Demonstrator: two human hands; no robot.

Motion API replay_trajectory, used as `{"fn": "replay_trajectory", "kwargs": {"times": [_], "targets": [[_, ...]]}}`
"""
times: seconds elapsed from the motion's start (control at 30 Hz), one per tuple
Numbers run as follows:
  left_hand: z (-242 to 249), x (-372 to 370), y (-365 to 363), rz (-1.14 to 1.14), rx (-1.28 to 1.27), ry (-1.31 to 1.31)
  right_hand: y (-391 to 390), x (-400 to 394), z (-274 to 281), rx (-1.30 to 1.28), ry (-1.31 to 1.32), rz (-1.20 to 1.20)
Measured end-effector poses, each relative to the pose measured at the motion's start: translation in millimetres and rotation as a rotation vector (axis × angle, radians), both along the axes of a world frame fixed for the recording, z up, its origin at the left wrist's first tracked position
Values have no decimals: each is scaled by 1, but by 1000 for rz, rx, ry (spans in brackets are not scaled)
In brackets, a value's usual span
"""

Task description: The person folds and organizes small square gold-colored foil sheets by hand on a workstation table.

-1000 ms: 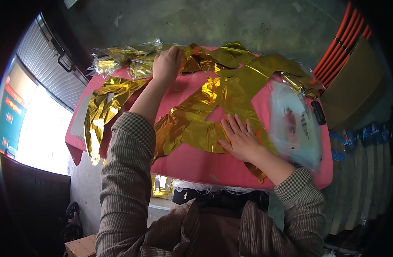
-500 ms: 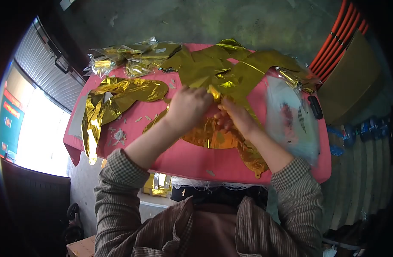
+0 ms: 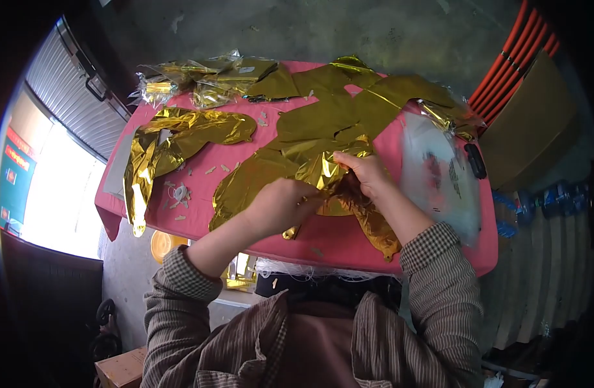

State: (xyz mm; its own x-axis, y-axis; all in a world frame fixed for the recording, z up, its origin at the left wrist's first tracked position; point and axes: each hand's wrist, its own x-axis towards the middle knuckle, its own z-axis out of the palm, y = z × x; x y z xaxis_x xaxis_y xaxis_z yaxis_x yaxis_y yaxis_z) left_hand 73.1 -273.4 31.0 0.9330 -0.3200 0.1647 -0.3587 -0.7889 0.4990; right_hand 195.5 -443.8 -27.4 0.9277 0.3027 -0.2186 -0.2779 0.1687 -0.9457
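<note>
Both hands meet low on the pink table (image 3: 200,223), working one piece of gold foil balloon (image 3: 313,171). Left hand (image 3: 280,205) is curled shut over the near edge of the foil, knuckles up. Right hand (image 3: 368,174) pinches a crumpled fold of the same sheet just beside the left; thumb and fingertips closed on it. The gathered part sits between the two hands, with the rest of the sheet spreading flat away from them toward the far side of the table.

Progress, as a judgement: folding of this sheet looks begun, not finished. Only the portion at the hands is bunched; most of it lies open. A second gold foil piece (image 3: 164,145) lies loose well to the left of the left hand, untouched. Beyond the hands at the far edge lies a heap of clear-wrapped gold packets (image 3: 200,81), possibly finished units, though glare makes that hard to confirm. Just right of the right hand is a clear plastic bag (image 3: 442,178), printed, contents blurred. Small paper scraps (image 3: 180,194) dot the table left of the left hand.
</note>
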Motion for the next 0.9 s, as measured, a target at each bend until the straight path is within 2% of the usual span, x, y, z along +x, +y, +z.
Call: {"fn": "replay_trajectory", "kwargs": {"times": [0.07,0.13,0.2,0.23,0.27,0.3,0.33,0.37,0.4,0.47,0.53,0.6,0.7,0.77,0.8,0.9], "targets": [[-1,5,16,76,-322,221,1,-2,5,103,-6,-10],[5,10,29,85,-351,222,-2,-1,13,81,-8,34],[17,9,36,240,-668,466,-5,2,18,62,-11,82],[3,16,37,158,-891,332,-6,3,20,70,21,157],[4,16,43,159,-887,329,-7,4,21,76,51,231],[14,13,49,170,-766,430,-6,2,24,79,48,233],[20,11,56,181,-644,529,-5,-2,26,84,65,175],[15,12,62,155,-622,522,-5,-5,28,88,84,117],[9,13,67,155,-622,522,-6,-7,32,89,84,118],[-2,14,74,112,-782,468,-7,-9,36,161,106,143],[6,13,68,136,-809,437,-9,-8,35,98,69,99],[21,12,61,359,-667,465,-13,-3,33,38,29,52],[20,24,74,242,-586,428,-23,9,28,-87,6,93],[11,34,94,192,-668,439,-27,13,30,-63,59,-12],[14,35,96,141,-748,453,-29,12,33,-61,54,-10],[25,40,105,192,-840,435,-32,11,40,-25,69,28]]}}
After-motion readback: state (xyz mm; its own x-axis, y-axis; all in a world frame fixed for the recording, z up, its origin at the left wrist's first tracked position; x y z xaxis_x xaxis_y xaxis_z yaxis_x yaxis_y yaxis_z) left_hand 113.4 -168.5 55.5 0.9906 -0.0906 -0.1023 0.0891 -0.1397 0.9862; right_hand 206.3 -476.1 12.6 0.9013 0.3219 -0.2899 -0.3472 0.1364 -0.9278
